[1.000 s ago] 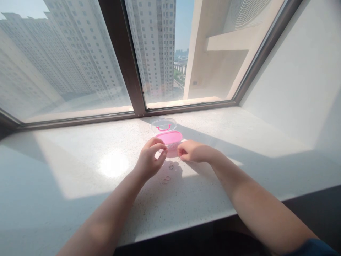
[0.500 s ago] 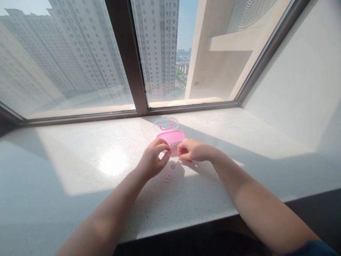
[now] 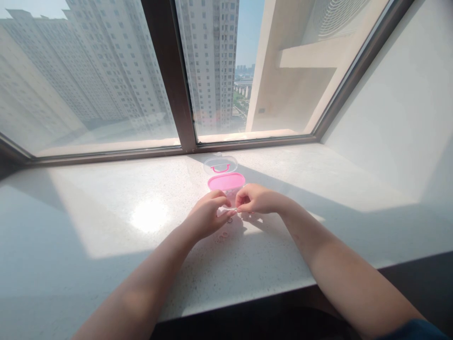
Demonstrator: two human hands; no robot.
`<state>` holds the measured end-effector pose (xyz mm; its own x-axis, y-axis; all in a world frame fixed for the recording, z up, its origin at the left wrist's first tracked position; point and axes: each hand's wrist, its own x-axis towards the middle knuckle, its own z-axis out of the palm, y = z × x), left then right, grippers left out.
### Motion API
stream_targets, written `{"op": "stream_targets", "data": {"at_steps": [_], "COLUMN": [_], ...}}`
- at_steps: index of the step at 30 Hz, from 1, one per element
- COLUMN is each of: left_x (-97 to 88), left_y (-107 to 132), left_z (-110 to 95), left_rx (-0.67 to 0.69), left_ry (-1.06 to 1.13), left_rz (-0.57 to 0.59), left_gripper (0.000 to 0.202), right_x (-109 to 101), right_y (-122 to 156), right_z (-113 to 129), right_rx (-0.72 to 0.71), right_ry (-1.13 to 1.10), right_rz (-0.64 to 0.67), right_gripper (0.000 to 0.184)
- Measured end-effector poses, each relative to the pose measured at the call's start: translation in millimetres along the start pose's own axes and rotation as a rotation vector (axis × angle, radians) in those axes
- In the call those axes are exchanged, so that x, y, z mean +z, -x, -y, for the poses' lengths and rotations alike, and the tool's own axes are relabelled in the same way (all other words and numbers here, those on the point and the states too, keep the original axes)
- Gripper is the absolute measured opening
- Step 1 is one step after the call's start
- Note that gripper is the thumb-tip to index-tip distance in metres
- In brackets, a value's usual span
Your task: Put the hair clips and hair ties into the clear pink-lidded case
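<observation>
A small pink box [image 3: 226,181] lies open on the white stone sill [image 3: 106,222], its clear lid [image 3: 220,165] tipped back toward the window. Just in front of it my left hand [image 3: 207,216] and my right hand [image 3: 255,199] meet, fingertips pinched close together over something too small to make out. A small ring [image 3: 230,220] lies on the sill under the fingertips, and two more rings [image 3: 222,234] rest a little nearer to me.
The window frame [image 3: 170,85] and glass stand right behind the box. A white wall [image 3: 396,123] closes the sill on the right. The sill's front edge [image 3: 247,297] runs below my forearms, dark beneath it.
My left hand has moved right and lower, so its fingertips now almost touch those of my right hand. The box and the rings stay where they were.
</observation>
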<state>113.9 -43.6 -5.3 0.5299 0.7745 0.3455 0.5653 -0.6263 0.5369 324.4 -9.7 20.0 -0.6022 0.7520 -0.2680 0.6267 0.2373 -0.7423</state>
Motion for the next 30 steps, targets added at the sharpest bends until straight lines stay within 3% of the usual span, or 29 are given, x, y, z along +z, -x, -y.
{"op": "stream_targets", "data": {"at_steps": [8, 13, 20, 30], "left_x": [7.1, 6.1, 3.3, 0.2], "left_y": [-2, -2, -2, -4], "left_z": [0, -1, -2, -5], "left_rx": [-0.052, -0.007, -0.049, -0.028], "left_ry": [-0.004, -0.007, -0.005, 0.007], "left_rz": [0.03, 0.025, 0.025, 0.038], "left_gripper": [0.008, 0.014, 0.012, 0.013], "right_x": [1, -3, -6, 6], "right_y": [0, 3, 3, -7], "right_z": [2, 3, -1, -5], "right_rx": [-0.024, 0.02, 0.203, 0.193], "right_ry": [-0.11, 0.072, 0.273, 0.428], "right_rz": [-0.019, -0.075, -0.078, -0.116], "right_gripper": [0.012, 0.006, 0.005, 0.004]}}
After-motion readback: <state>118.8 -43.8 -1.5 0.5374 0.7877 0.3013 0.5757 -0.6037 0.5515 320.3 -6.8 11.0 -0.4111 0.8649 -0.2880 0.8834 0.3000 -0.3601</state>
